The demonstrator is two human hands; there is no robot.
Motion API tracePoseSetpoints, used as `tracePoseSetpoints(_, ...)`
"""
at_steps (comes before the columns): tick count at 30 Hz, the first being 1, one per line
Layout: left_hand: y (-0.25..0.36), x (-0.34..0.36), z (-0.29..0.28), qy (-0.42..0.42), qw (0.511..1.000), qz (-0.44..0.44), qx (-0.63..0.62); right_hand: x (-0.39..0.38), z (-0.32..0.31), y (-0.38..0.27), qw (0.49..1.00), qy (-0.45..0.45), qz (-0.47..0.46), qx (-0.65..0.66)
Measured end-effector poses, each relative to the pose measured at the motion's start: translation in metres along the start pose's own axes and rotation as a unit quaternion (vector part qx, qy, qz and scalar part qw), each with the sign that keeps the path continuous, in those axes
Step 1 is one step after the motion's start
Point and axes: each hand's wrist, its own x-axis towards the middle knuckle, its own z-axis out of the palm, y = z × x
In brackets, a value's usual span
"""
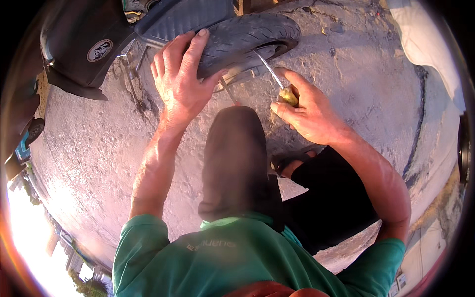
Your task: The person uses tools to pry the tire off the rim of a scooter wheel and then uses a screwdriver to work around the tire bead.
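Note:
A black motorcycle or scooter tyre with a treaded surface is in front of me, at the top of the view. My left hand lies against its left part, fingers stretched over the rubber and thumb out to the side. In my right hand is a screwdriver with a yellowish handle. Its metal shaft slants up and left, and the tip reaches the tyre's inner edge by the rim opening. Near my left thumb a second thin metal rod sticks out below the tyre toward my knee; its far end is hidden.
Dark vehicle bodywork with a round sticker stands at the upper left, beside a metal stand. Rough, cracked concrete spreads around me. A pale cloth-like sheet hangs at the upper right. My bent knee rises close below the tyre.

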Motion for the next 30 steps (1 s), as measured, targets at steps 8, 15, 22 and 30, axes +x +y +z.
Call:
tracePoseSetpoints(8,0.005,0.003,0.000,-0.002,1.000,0.002,0.007,-0.037,-0.038,-0.029,0.995,-0.003,-0.045,-0.087)
tracePoseSetpoints(15,0.005,0.005,0.001,0.012,1.000,0.015,-0.002,-0.009,-0.058,-0.060,0.983,-0.041,-0.056,-0.169)
tracePoseSetpoints(22,0.007,0.006,0.000,0.003,1.000,0.014,-0.003,0.036,-0.085,-0.118,0.959,-0.152,0.185,-0.150)
tracePoseSetpoints(30,0.007,0.004,0.004,0.013,1.000,0.025,-0.005,-0.009,0.006,-0.015,0.987,0.075,-0.113,-0.086)
